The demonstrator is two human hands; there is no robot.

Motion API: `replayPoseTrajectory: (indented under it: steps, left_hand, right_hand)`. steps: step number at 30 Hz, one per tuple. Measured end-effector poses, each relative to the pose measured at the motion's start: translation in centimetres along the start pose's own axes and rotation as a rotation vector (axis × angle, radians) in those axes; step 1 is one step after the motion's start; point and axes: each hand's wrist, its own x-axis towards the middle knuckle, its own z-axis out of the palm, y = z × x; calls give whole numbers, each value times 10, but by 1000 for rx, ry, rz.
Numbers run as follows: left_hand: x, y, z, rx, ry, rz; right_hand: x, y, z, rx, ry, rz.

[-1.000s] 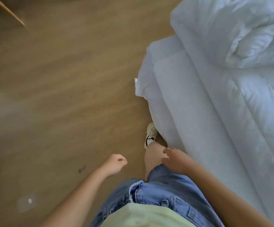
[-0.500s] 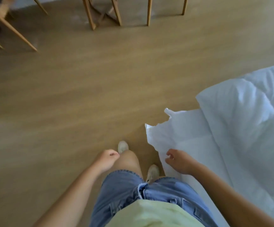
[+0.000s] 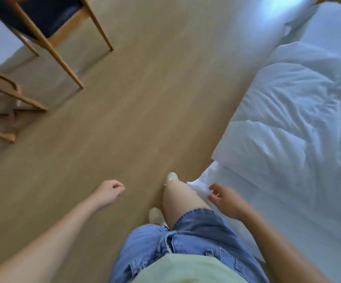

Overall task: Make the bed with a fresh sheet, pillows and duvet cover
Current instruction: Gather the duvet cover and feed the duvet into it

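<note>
The bed fills the right side, its near corner wrapped in a white sheet (image 3: 247, 197). A crumpled white duvet (image 3: 292, 119) lies on top of it. Over that sheet corner hangs my right hand (image 3: 224, 199), fingers loosely curled and holding nothing; whether it touches the cloth I cannot tell. Out over the floor to the left, my left hand (image 3: 109, 192) is loosely curled and empty. I am standing at the foot corner, one knee raised between the hands.
A wooden chair (image 3: 49, 27) with a dark seat stands at the upper left, and more wooden legs (image 3: 4, 99) show at the left edge. Wood floor (image 3: 134, 99) stretches between the chairs and the bed.
I have walked along the bed and turned right, so the bed's top and the chairs come into view. Both hands stay empty; the right one has lifted over the sheet corner.
</note>
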Motion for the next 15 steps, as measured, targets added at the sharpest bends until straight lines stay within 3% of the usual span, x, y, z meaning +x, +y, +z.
replayPoseTrajectory:
  steps: [4, 9, 15]
  left_hand:
    - [56, 87, -21, 64, -44, 59]
    - [110, 246, -4, 99, -190, 154]
    - [148, 461, 27, 412, -348, 478]
  right_hand:
    - [23, 1, -26, 217, 126, 77]
    - [76, 4, -108, 430, 385, 139]
    - [106, 23, -218, 602, 548, 272]
